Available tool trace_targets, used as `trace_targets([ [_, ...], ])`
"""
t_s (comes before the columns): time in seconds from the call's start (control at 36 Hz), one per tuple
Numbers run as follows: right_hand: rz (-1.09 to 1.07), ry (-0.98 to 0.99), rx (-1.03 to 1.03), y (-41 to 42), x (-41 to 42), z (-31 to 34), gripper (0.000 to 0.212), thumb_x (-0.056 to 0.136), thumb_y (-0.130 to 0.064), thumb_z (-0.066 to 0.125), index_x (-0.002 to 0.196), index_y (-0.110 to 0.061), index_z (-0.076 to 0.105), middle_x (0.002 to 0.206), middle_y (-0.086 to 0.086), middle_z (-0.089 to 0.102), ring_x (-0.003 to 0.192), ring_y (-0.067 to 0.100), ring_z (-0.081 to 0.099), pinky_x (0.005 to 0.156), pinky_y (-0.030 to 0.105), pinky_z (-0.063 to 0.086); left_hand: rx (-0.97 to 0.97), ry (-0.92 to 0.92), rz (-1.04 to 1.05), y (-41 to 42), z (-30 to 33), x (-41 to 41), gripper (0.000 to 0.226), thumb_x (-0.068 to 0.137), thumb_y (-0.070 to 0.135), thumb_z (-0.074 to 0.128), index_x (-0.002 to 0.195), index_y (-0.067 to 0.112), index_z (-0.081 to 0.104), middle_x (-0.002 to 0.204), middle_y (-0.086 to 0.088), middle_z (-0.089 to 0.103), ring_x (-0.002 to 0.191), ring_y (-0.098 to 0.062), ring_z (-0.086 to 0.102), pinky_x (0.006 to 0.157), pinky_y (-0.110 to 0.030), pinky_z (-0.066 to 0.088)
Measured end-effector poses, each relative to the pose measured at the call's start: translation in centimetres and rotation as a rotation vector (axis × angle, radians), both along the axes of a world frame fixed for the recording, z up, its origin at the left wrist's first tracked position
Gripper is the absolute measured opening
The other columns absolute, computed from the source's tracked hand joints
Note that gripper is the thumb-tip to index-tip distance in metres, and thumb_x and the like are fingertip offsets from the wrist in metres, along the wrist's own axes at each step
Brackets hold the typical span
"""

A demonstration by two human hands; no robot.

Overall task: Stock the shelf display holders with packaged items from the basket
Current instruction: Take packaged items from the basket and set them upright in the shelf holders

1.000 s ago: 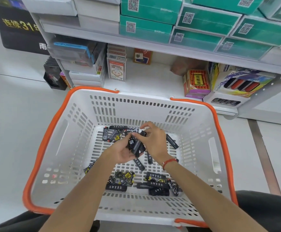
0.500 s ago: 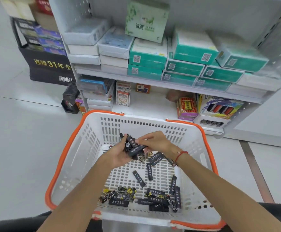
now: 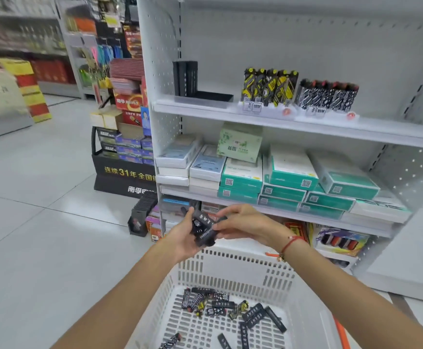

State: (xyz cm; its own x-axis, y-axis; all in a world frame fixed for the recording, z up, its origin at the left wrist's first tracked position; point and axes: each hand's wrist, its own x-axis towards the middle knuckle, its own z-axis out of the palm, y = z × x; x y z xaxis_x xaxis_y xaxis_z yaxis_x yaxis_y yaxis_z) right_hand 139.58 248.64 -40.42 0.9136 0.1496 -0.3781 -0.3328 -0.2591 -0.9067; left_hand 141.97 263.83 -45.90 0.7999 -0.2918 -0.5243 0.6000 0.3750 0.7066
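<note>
Both hands grip one bundle of black packets (image 3: 203, 229) above the basket (image 3: 233, 269): left hand (image 3: 184, 236) fingers curled underneath, right hand (image 3: 243, 224) fingers pinching its right end.

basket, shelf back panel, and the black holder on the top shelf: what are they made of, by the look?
Basket: white moulded plastic, matte, with slotted walls. Back panel: likely painted sheet metal, judging by its regular punched holes. Black holder: dark, smooth, thin-walled, probably plastic or acrylic; too blurred to be sure.

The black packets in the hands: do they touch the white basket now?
Apart. The head view shows the black packets, held by both hands, lifted above the white basket rim, with shelf visible between them.
</note>
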Motion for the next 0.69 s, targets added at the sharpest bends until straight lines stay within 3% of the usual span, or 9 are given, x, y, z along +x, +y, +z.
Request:
trace_targets([
  [0.14,-0.005,-0.088,-0.164,0.8,0.6,1.6,0.028,0.075,-0.006,0.077,0.099,0.004,0.07,0.087,0.012,0.071,0.067,0.015,0.069,0.063,0.015,0.056,0.055,-0.061,-0.041,-0.5,1.5,-0.1,0.055,0.099,0.048,0.029,0.111,0.002,0.057,0.077,-0.017,0.069,0.071,-0.024,0.063,0.06,-0.03,0.055],
  [0.22,-0.062,-0.135,-0.286,1.4,1.2,0.9,0.029,0.075,-0.019,0.079,0.092,0.004,0.072,0.078,0.009,0.073,0.069,0.016,0.071,0.073,0.025,0.059,0.111,-0.143,-0.027,-1.1,1.6,-0.7,0.051,0.101,0.045,0.029,0.101,0.002,0.056,0.068,-0.014,0.071,0.062,-0.022,0.068,0.061,-0.029,0.053],
  [0.28,-0.092,-0.134,-0.356,1.6,1.7,0.2,0.033,0.077,-0.026,0.077,0.089,0.004,0.071,0.074,0.01,0.074,0.073,0.018,0.073,0.079,0.032,0.059,0.169,-0.178,0.027,-1.5,1.2,-1.1,0.052,0.1,0.047,0.031,0.116,0.003,0.054,0.088,-0.016,0.072,0.071,-0.022,0.07,0.056,-0.029,0.056],
  [0.33,-0.112,-0.087,-0.361,1.7,1.9,-0.3,0.029,0.077,-0.025,0.076,0.085,0.002,0.069,0.072,0.01,0.073,0.072,0.018,0.073,0.079,0.032,0.059,0.26,-0.229,0.059,-1.8,0.4,-1.3,0.05,0.099,0.047,0.034,0.126,0.009,0.05,0.107,-0.016,0.068,0.088,-0.025,0.068,0.066,-0.032,0.057],
  [0.39,-0.132,-0.047,-0.347,1.8,1.9,-0.7,0.024,0.077,-0.02,0.076,0.085,0.001,0.068,0.069,0.011,0.072,0.07,0.018,0.072,0.076,0.031,0.059,0.344,-0.305,0.051,-1.8,-0.2,-1.8,0.045,0.099,0.046,0.036,0.125,0.013,0.051,0.108,-0.015,0.068,0.088,-0.026,0.065,0.078,-0.039,0.054],
  [0.5,-0.123,-0.017,-0.383,1.7,1.5,-1.5,0.018,0.079,-0.016,0.073,0.077,-0.001,0.065,0.057,0.008,0.068,0.052,0.012,0.067,0.064,0.024,0.058,0.465,-0.421,-0.05,-1.7,-0.2,-2.5,0.035,0.1,0.035,0.042,0.128,0.015,0.047,0.108,-0.014,0.068,0.082,-0.025,0.065,0.082,-0.046,0.054],
  [0.61,-0.023,-0.002,-0.351,1.0,1.3,-1.0,0.014,0.081,-0.016,0.072,0.079,-0.003,0.067,0.065,0.007,0.07,0.05,0.007,0.063,0.062,0.017,0.056,0.497,-0.397,-0.104,-1.3,0.2,-1.9,0.029,0.101,0.026,0.044,0.125,0.01,0.048,0.106,-0.015,0.068,0.088,-0.029,0.067,0.073,-0.041,0.057],
  [0.69,0.117,-0.015,-0.304,0.5,0.9,0.5,0.021,0.085,-0.014,0.069,0.101,-0.001,0.071,0.085,0.012,0.072,0.058,0.006,0.064,0.068,0.016,0.057,0.459,-0.362,-0.07,-0.5,1.0,-1.1,0.024,0.1,0.019,0.045,0.115,0.003,0.057,0.106,-0.019,0.067,0.094,-0.032,0.066,0.079,-0.041,0.055],
])
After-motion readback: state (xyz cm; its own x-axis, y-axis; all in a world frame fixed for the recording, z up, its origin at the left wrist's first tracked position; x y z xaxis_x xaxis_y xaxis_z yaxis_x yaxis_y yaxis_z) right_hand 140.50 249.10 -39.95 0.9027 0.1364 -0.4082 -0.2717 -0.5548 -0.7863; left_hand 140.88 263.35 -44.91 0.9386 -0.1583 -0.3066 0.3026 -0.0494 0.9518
